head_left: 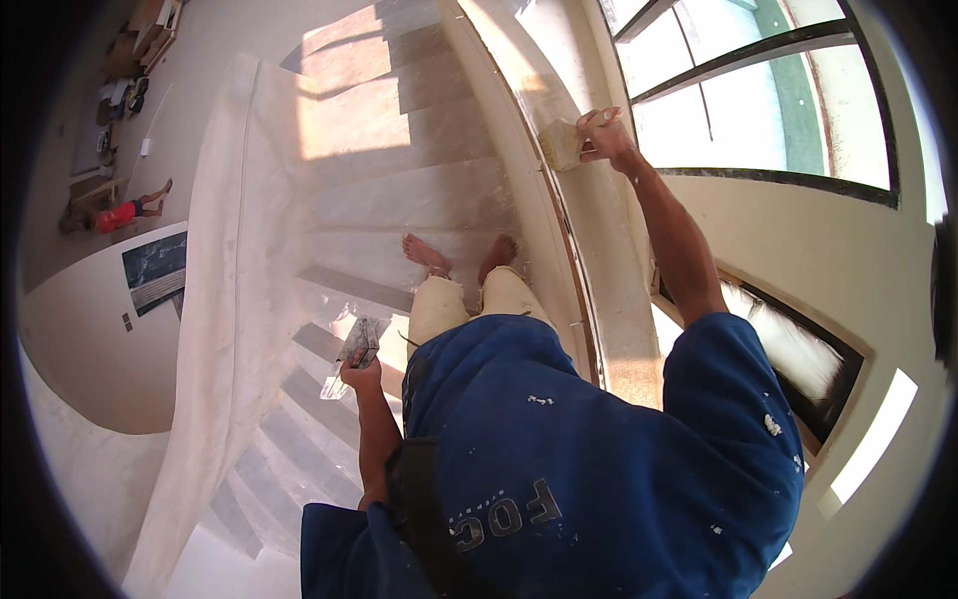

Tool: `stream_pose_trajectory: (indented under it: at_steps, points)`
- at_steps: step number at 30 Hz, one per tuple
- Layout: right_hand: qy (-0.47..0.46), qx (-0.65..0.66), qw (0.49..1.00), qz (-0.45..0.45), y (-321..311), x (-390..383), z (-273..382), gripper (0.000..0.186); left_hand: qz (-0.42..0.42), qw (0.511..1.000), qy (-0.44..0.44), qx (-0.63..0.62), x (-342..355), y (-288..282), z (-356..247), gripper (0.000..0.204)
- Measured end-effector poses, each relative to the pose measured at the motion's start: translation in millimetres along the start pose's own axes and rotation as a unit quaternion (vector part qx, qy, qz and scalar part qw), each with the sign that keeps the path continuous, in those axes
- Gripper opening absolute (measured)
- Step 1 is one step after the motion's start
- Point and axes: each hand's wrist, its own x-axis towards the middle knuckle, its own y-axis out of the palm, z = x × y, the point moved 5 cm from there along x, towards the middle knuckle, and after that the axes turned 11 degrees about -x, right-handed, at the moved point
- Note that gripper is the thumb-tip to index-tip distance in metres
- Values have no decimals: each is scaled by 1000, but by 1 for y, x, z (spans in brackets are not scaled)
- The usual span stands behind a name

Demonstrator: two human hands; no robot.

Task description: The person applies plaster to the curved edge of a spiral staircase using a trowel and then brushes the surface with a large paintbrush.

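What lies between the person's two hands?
Between the left hand and right hand, the head view shows pale trousers, a bare right foot and a pale band edging the steps.

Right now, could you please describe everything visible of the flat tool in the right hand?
The flat tool looks broad, thin and pale, yellowish toward its left edge; its material is unclear. The right hand grips its right side, the broad part pointing left. It appears against the pale surface beside the stairs, though contact is hard to tell.
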Motion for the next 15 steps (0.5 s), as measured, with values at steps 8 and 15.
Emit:
stream_pose_trajectory:
  at_steps: [8, 15]
  points:
    - [223, -284, 832, 420, -26, -160, -20, 27, -39, 998, -28, -29, 32, -34, 15, 25]
    - [-17, -180, 979, 91, -49, -89, 16, 17, 33, 998, -43, -27, 27, -7, 5, 29]
